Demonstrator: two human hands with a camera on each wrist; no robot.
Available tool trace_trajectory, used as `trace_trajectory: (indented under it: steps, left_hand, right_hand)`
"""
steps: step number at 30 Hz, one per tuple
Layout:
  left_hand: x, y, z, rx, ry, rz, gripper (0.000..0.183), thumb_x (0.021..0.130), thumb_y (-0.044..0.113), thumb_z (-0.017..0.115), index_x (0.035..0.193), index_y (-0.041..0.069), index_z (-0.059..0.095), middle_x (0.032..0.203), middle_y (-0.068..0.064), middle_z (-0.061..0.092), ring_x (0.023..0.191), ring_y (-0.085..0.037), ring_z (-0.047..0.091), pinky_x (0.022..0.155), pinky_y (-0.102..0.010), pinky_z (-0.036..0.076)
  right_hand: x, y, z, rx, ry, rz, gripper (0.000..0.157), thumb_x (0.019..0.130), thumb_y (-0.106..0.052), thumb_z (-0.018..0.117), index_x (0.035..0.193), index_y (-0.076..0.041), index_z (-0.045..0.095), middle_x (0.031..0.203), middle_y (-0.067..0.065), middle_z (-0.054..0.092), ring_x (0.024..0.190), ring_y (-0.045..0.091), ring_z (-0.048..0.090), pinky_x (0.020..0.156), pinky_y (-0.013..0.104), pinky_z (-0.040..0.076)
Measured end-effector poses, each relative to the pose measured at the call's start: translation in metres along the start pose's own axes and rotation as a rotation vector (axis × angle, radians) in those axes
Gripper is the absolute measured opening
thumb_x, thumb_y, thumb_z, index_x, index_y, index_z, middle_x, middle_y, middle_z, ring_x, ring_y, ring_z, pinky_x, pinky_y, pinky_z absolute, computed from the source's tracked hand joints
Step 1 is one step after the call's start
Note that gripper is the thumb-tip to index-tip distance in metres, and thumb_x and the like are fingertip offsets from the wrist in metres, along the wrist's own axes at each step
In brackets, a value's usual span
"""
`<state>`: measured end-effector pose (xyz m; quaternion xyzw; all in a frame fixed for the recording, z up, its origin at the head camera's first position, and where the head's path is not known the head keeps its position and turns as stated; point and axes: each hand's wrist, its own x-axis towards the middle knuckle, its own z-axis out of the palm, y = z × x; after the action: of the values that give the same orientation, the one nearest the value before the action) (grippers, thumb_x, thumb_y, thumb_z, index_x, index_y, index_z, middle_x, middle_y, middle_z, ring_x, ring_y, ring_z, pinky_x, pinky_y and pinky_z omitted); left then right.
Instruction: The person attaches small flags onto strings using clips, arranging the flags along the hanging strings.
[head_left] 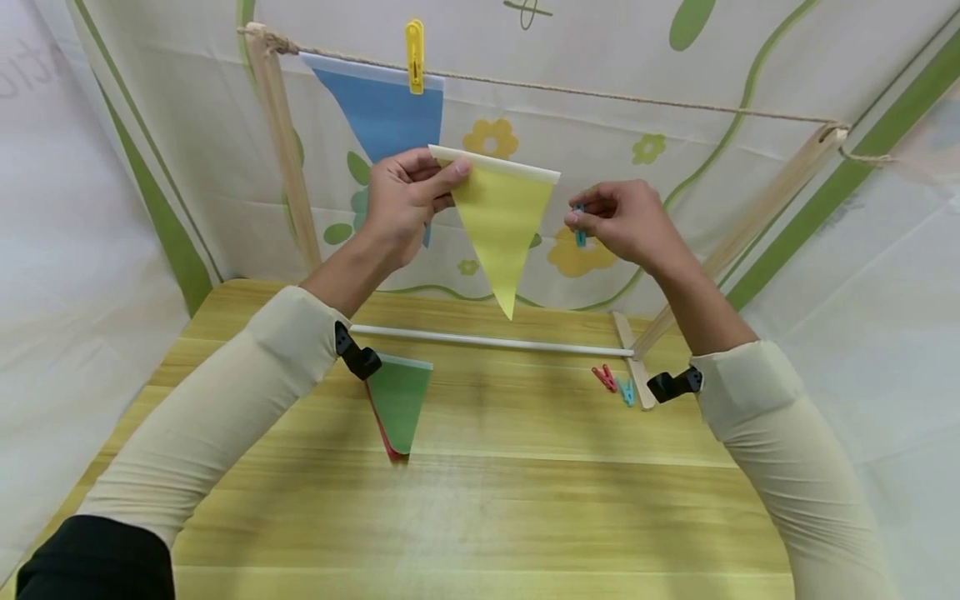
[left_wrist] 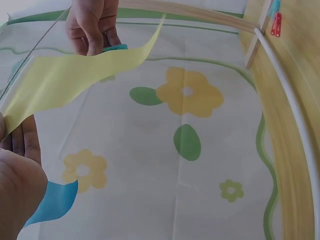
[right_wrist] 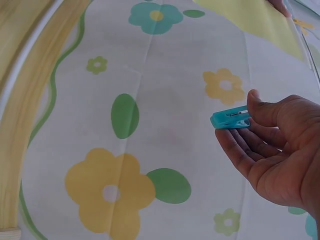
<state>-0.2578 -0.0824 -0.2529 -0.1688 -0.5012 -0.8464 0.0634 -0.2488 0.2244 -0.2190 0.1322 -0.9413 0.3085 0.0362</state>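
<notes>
My left hand [head_left: 408,200] pinches a yellow triangular pennant [head_left: 504,208] by its upper left corner, thumb in front, and the point hangs down. The pennant's white top edge tilts slightly, just below a twine line [head_left: 600,96]. To the right of it, my right hand [head_left: 630,223] holds a small blue clothespin [right_wrist: 231,118] between thumb and fingers. A blue pennant [head_left: 390,104] hangs from the line at the left under a yellow clothespin [head_left: 415,57]; my left hand covers part of its lower half.
Wooden posts [head_left: 283,142] hold the twine at both ends, with a white rod [head_left: 487,340] low between them. A green pennant [head_left: 401,400] lies over a red one on the wooden table [head_left: 525,517]. Red clothespins [head_left: 604,377] and a blue clothespin [head_left: 627,392] lie by the right foot.
</notes>
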Motion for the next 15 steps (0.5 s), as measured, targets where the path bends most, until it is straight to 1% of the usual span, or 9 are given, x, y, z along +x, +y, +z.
trace_trajectory:
  steps: [5, 7, 13, 15]
  left_hand:
    - [0.005, 0.0, 0.002, -0.006, 0.03, 0.001, 0.01, 0.104, -0.001, 0.079, 0.094, 0.001, 0.082, 0.092, -0.007, 0.085, 0.083, -0.018, 0.082, 0.082, -0.03, 0.072]
    - [0.007, 0.0, 0.002, -0.005, 0.038, 0.001, 0.01, 0.104, 0.0, 0.08, 0.093, 0.001, 0.081, 0.091, -0.007, 0.085, 0.083, -0.018, 0.082, 0.08, -0.03, 0.072]
    - [0.013, 0.001, 0.005, -0.004, 0.06, 0.008, 0.009, 0.103, 0.0, 0.081, 0.094, 0.001, 0.081, 0.09, -0.007, 0.085, 0.082, -0.018, 0.081, 0.079, -0.029, 0.072]
    - [0.015, 0.002, 0.005, -0.01, 0.063, 0.013, 0.01, 0.103, 0.0, 0.081, 0.093, 0.001, 0.081, 0.089, -0.007, 0.085, 0.082, -0.018, 0.081, 0.078, -0.029, 0.071]
  right_hand:
    - [0.003, -0.007, -0.005, 0.001, 0.019, -0.016, 0.038, 0.112, -0.035, 0.074, 0.138, -0.007, 0.08, 0.12, 0.014, 0.084, 0.092, 0.006, 0.073, 0.077, 0.015, 0.057]
    - [0.003, -0.01, -0.007, -0.001, 0.026, -0.022, 0.038, 0.113, -0.035, 0.074, 0.138, -0.007, 0.08, 0.12, 0.014, 0.084, 0.089, 0.001, 0.072, 0.078, 0.015, 0.057]
    - [0.003, -0.021, -0.015, -0.01, 0.037, -0.019, 0.04, 0.112, -0.039, 0.073, 0.14, -0.01, 0.079, 0.12, 0.013, 0.084, 0.092, 0.002, 0.072, 0.086, 0.02, 0.056]
    - [0.003, -0.024, -0.018, -0.003, 0.041, -0.025, 0.04, 0.112, -0.039, 0.074, 0.139, -0.01, 0.079, 0.119, 0.01, 0.085, 0.092, 0.002, 0.072, 0.086, 0.019, 0.056]
